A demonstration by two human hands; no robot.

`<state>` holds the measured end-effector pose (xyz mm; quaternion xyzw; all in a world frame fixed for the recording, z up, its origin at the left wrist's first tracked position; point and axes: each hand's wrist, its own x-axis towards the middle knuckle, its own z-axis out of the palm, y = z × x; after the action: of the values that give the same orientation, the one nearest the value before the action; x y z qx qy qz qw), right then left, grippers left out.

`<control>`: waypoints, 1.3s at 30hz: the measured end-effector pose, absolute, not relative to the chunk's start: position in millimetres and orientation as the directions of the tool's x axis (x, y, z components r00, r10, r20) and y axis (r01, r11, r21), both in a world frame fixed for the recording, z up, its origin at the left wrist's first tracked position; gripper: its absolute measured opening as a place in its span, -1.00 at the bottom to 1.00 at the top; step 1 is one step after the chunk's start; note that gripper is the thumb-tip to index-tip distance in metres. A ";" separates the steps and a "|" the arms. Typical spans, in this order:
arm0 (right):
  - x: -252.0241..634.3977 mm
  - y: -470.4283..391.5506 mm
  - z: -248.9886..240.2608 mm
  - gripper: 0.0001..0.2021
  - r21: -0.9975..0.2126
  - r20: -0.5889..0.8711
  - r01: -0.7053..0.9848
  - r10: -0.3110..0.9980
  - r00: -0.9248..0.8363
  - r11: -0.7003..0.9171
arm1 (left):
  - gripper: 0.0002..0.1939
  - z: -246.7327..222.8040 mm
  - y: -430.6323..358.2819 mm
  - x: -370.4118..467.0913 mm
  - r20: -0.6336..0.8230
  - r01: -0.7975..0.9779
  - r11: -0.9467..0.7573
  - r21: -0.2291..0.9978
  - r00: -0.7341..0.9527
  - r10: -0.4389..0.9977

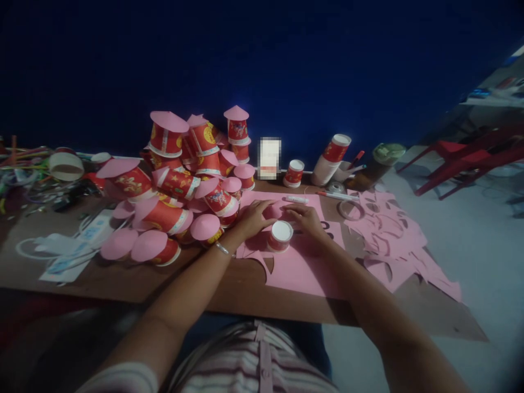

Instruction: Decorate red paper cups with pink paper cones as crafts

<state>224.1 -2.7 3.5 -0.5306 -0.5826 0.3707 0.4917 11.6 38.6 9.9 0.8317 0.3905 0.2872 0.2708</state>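
Note:
My left hand (258, 217) and my right hand (305, 217) hold a small pink paper piece (277, 209) between them, its left side against my left fingers and its right side at my right fingertips. Just below it, a red paper cup (279, 240) stands upside down, its white base up, on pink paper sheets (298, 273). Behind my hands lies a white tube (295, 200). To the left is a large heap of red cups (166, 215) topped with pink paper cones (205, 227).
Pink paper scraps (393, 234) and a tape roll (351, 209) lie at the right. Behind stand a red cup (293, 173), stacked cups (336, 150) and a jar (380, 158). A power strip (77, 248) lies left; red stools (462, 155) stand beyond the table.

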 end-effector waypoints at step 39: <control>205.5 -84.3 31.4 -0.65 -0.949 -0.087 -0.313 0.986 0.141 -0.039 | -0.46 48.7 -15.8 -3.3 -0.315 -0.024 0.380 0.925 0.511 0.800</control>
<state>205.5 -84.3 31.4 -0.4682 -0.3598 0.5480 0.5926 -3.3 -15.8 48.7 0.4790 0.4047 0.2840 0.7253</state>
